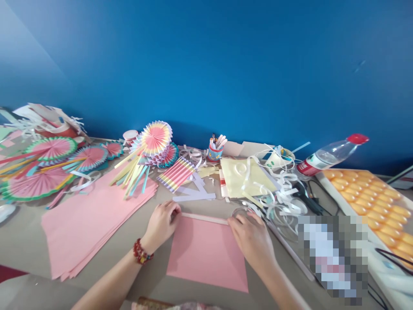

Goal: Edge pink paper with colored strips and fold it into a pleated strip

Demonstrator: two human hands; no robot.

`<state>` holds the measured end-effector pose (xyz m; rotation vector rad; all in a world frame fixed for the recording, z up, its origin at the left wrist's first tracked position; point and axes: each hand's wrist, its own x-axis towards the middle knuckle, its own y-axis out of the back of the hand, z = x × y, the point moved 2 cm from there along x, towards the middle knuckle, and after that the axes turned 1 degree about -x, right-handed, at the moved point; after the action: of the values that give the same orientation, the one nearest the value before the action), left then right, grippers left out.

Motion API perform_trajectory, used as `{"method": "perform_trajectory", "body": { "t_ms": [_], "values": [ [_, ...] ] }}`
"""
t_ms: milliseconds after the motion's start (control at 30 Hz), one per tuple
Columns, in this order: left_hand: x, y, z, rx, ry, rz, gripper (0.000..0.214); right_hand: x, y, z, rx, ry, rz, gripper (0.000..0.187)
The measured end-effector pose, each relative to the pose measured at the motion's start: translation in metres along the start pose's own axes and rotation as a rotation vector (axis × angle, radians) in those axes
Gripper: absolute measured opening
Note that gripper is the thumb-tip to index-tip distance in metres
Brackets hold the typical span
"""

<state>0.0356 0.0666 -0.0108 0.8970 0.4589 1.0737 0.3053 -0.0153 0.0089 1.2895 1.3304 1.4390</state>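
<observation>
A pink paper sheet point(206, 254) lies flat on the table in front of me, its far edge folded over into a narrow pale strip point(204, 218). My left hand point(161, 224), with a red bead bracelet on the wrist, pinches the left end of that fold with curled fingers. My right hand point(250, 234) presses down on the right end of the fold, fingers bent onto the paper's corner.
A stack of pink sheets point(93, 219) lies to the left, with folded paper fans point(155, 137) and strips behind. Yellow paper point(245, 176), white curled offcuts, a pen cup point(215, 150), a water bottle point(329, 157) and an orange patterned box point(371, 198) crowd the right. A ruler point(290, 252) lies beside my right hand.
</observation>
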Motion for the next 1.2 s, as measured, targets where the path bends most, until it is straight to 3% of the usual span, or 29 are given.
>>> {"method": "perform_trajectory", "body": {
  "t_ms": [200, 467, 733, 1200],
  "values": [
    [-0.0005, -0.0002, 0.0001, -0.016, 0.002, -0.008, 0.012, 0.004, 0.0022, -0.0006, 0.047, -0.024, 0.02, 0.027],
    [0.0001, -0.0018, -0.0005, -0.003, 0.007, 0.01, 0.011, 0.0089, 0.0036, -0.0012, 0.038, -0.054, -0.056, 0.029],
    [0.0001, -0.0012, 0.0021, 0.007, 0.017, -0.003, 0.011, 0.0088, 0.0014, 0.0034, 0.125, -0.054, -0.003, 0.027],
    [0.0022, -0.0003, 0.0058, 0.003, 0.032, -0.014, 0.013, 0.0101, -0.0032, 0.0045, 0.1, -0.032, -0.043, 0.026]
  ]
}}
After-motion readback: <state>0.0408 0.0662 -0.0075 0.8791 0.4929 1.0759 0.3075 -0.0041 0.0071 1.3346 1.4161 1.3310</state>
